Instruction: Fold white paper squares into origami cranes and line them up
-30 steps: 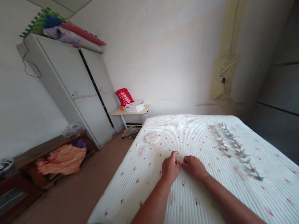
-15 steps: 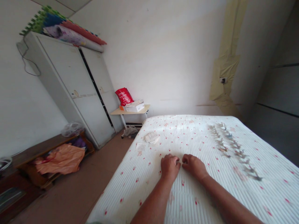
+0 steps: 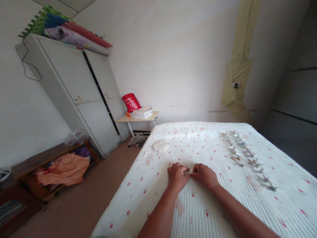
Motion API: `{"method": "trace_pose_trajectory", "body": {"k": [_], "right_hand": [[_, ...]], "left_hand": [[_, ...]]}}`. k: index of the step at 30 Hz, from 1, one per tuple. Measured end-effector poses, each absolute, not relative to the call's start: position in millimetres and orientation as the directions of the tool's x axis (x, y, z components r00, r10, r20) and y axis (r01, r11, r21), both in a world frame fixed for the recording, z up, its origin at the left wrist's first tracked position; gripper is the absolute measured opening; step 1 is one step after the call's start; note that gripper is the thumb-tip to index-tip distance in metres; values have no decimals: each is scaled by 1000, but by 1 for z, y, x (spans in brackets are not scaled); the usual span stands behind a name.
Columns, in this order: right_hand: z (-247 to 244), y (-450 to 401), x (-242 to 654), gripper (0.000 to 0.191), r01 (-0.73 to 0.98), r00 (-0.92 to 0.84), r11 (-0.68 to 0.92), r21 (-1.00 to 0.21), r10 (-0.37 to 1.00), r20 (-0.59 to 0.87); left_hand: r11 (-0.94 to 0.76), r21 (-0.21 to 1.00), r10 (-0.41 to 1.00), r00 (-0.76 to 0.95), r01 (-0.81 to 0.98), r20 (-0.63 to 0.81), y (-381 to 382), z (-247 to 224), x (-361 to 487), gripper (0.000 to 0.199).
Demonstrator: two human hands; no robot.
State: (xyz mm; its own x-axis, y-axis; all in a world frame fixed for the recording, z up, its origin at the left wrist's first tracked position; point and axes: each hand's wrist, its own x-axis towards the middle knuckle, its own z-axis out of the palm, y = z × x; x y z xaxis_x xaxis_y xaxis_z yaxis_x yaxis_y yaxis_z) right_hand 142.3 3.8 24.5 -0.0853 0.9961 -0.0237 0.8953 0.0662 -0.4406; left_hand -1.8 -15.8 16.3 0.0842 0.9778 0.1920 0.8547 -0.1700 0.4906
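My left hand [image 3: 177, 176] and my right hand [image 3: 204, 175] meet over the middle of a white bed [image 3: 198, 138] with red dots. A small pale piece [image 3: 187, 172], perhaps paper, shows between the fingertips, pinched by my left hand. The right fingertips are closed against its edge; their grip is partly hidden. Beyond my left hand lie round pale papers [image 3: 160, 145] and a flat printed sheet [image 3: 149, 155]. Two rows of small folded-looking pieces [image 3: 250, 155] stretch over the bed on the right.
A small table [image 3: 121, 118] with a red bag [image 3: 131, 102] and a white box [image 3: 143, 114] stands past the bed's far left corner. A grey cabinet [image 3: 66, 76] and a low wooden shelf [image 3: 27, 158] are at the left.
The hands have drawn together so that their fingertips nearly touch. The small pale piece between them shows more plainly now. The view has shifted slightly.
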Motion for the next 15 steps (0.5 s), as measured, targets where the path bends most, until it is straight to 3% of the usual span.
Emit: {"method": "trace_pose_trajectory", "body": {"k": [6, 15], "right_hand": [[24, 5, 143, 9, 891, -85, 68, -449, 996, -18], [18, 21, 159, 17, 767, -139, 103, -633, 990, -6]], "left_hand": [[-138, 491, 983, 60, 860, 172, -15, 17, 0, 26], [-151, 479, 981, 72, 865, 178, -13, 16, 0, 25]]}}
